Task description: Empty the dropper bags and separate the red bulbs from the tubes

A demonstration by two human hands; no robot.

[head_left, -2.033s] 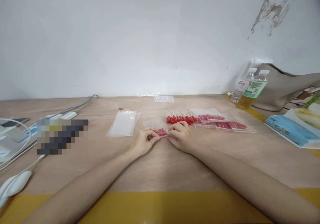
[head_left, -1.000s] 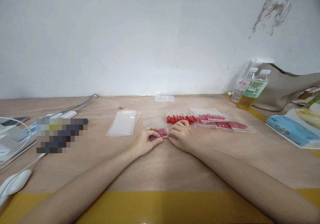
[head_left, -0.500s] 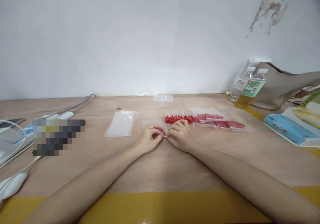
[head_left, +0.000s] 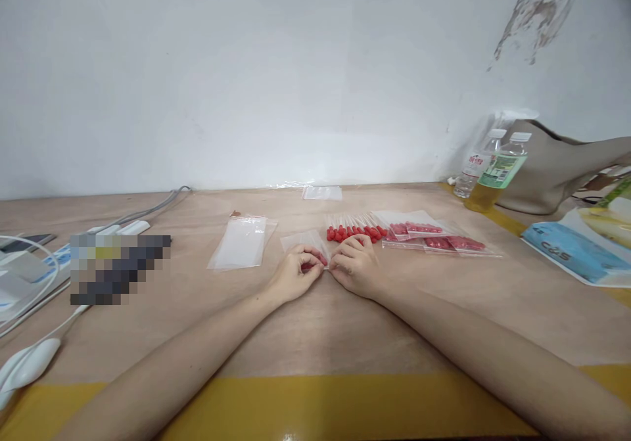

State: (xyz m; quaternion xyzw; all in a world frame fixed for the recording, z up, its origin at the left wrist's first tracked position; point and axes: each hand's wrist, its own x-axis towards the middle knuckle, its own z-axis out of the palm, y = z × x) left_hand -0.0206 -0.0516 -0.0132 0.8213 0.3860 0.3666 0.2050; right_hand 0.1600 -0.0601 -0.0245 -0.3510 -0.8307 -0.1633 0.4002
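Note:
Both hands meet over a small clear plastic bag [head_left: 302,238] with red pieces showing inside it. My left hand [head_left: 298,275] is closed, thumb and fingers pinching the bag beside the red pieces. Fingers pressed together, my right hand [head_left: 359,269] pinches the bag's right edge; the fingertips partly hide this edge. Just behind my right hand lies a row of thin pale sticks with red tips [head_left: 352,232]. To their right are several flat clear bags of red-tipped pieces [head_left: 419,229], overlapping one another.
Flat clear bags [head_left: 240,242] lie left of my hands, another small stack [head_left: 323,193] near the wall. Cables, a power strip [head_left: 59,260] and a blurred-out dark object [head_left: 118,267] are at left. Two bottles [head_left: 497,171], a grey bag [head_left: 537,171] and a blue packet [head_left: 566,250] stand or lie right.
The view has shifted slightly. Both hands stay on the small bag in nearly the same pose.

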